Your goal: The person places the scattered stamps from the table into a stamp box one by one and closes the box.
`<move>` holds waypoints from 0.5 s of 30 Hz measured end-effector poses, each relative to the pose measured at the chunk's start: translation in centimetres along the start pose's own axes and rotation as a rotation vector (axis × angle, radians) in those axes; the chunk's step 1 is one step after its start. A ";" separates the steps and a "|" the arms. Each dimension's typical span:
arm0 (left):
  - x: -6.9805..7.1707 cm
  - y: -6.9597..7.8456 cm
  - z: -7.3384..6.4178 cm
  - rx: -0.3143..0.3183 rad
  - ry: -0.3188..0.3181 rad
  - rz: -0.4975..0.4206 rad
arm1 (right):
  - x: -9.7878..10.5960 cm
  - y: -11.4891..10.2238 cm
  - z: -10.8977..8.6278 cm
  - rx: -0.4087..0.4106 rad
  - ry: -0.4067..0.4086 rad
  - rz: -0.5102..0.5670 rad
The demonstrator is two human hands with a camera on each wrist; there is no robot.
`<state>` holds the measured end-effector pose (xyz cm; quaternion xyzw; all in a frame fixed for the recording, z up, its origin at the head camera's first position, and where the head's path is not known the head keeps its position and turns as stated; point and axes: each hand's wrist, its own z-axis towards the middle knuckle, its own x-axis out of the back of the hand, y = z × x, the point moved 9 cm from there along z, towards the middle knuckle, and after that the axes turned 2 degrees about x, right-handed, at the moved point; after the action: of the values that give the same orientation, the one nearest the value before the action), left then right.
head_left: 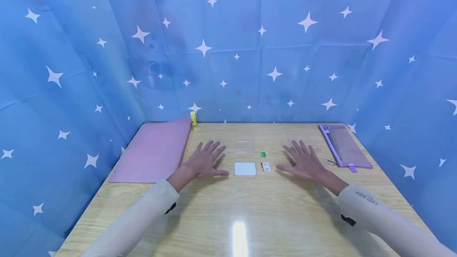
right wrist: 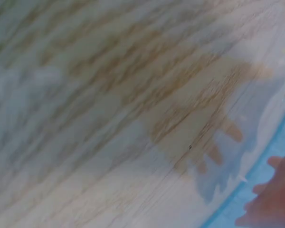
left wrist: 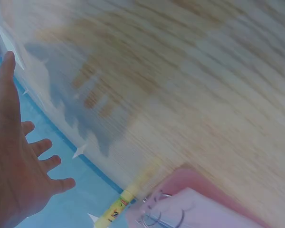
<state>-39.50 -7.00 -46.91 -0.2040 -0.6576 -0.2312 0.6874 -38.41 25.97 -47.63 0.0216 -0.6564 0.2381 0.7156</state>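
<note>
Head: spreads empty left hand (head_left: 205, 162) and right hand (head_left: 303, 162), flanking white card (head_left: 245, 169), clear plate (head_left: 244, 146), green chip (head_left: 263, 154) and label (head_left: 265, 167), laid apart toward far edge of desk (head_left: 210, 213); cannot tell start from finish. Left wrist: grips nothing. Right: likewise.

The head view is bright and mostly sharp. A white glare patch (head_left: 239, 238) burns out part of the tabletop (head_left: 210, 213), well back from its far edge, and soft shadows fall inward from the left hand (head_left: 206, 160) and right hand (head_left: 305, 162). Both wrist views look dimmer and hazy, wood grain smeared, brown and grey hand-shaped patches overlapping.
</note>
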 end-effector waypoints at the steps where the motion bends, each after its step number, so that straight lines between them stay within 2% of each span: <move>1: 0.0 0.2 0.1 -0.004 -0.002 0.000 | 0.0 -0.2 0.0 0.005 0.002 0.003; 15: -0.3 2.3 0.8 -0.038 -0.027 -0.019 | -0.5 -1.9 -0.1 0.036 -0.005 0.026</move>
<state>-38.85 -4.69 -47.11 -0.2138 -0.6643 -0.2475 0.6721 -37.66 24.21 -47.56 0.0266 -0.6538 0.2591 0.7104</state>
